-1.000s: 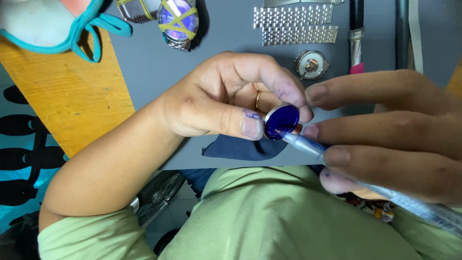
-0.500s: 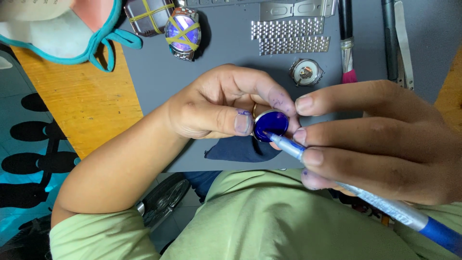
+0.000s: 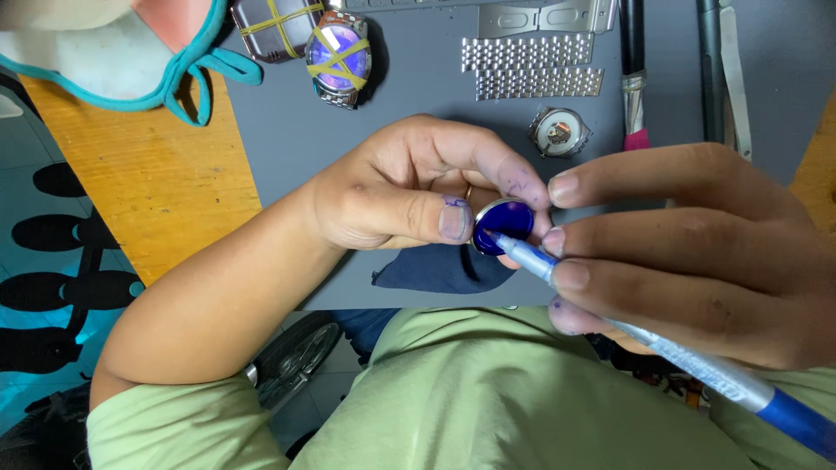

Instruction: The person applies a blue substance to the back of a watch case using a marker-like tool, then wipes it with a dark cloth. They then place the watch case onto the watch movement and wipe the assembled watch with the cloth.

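Left hand: pinching a round blue disc between thumb and fingertips, holding it above the bench.
Right hand: gripping a silver-and-blue pen, the tip touching the disc's face.
Fingertips: showing bluish-purple stains on both hands.
Dark blue cloth: lying on the grey bench mat just below the left hand.
Wristwatch: lying at the mat's top, wrapped in yellow bands.
Metal bracelet strips: lying side by side, right of the wristwatch.
Watch movement: sitting near the strips, beside a pink-banded brush.
Wooden board: showing left of the mat.
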